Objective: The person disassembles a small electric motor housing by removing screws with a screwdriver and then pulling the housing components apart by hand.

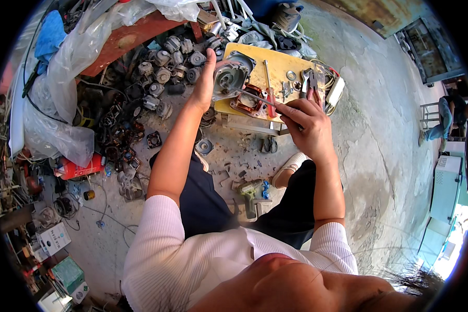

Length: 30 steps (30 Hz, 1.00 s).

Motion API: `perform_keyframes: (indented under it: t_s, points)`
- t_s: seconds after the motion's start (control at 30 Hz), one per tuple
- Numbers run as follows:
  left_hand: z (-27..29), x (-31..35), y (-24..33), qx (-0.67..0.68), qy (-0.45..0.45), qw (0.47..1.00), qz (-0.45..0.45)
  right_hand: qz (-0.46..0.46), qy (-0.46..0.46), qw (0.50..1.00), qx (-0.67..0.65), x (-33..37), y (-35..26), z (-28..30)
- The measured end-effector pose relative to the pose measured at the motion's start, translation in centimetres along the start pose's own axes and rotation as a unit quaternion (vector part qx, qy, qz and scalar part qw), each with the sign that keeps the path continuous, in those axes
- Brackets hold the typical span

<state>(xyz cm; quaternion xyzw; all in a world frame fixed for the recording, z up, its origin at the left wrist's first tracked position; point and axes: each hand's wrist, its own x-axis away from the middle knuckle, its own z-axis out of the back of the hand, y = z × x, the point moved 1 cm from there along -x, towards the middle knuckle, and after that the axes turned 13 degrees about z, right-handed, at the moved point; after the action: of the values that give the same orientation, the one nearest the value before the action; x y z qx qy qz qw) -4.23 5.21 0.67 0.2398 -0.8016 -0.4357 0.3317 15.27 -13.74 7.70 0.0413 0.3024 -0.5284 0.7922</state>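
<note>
My left hand (205, 82) grips a round grey metal motor end cover (229, 79) by its left side, above the near left part of a yellow board (278, 58). In my right hand (308, 125) is a screwdriver (257, 97); its handle is hidden by my fingers, and its thin shaft slants up to the cover's lower right. Below the shaft, a motor stator (246, 105) with copper-coloured windings lies on the board. A second screwdriver (270, 99) with a red handle rests beside it. Pliers (313, 86), a wrench (304, 80) and a ring (291, 75) lie further right.
Many used motors (164, 67) are heaped on the floor to the left. A green cordless drill (249, 197) stands between my feet. Clear plastic sheeting (70, 99) hangs at the left. A white power strip (336, 91) is at the board's right edge. A person (447, 117) sits far right.
</note>
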Motion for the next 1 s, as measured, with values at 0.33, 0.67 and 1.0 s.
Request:
perform_keyframes:
  t_s: [0.33,0.67,1.0]
  points:
    - [0.0,0.9,0.7,0.151,-0.089,0.983,0.063,-0.111,-0.004,0.97,-0.217,0.7,0.5,-0.9]
    - [0.8,0.6,0.7,0.272,-0.101,0.957,0.025,-0.16,0.025,0.951,-0.262,0.9,-0.3,-3.3]
    - [1.2,0.8,0.9,0.333,-0.266,0.901,0.084,-0.067,0.061,0.977,-0.191,0.2,-0.1,-2.4]
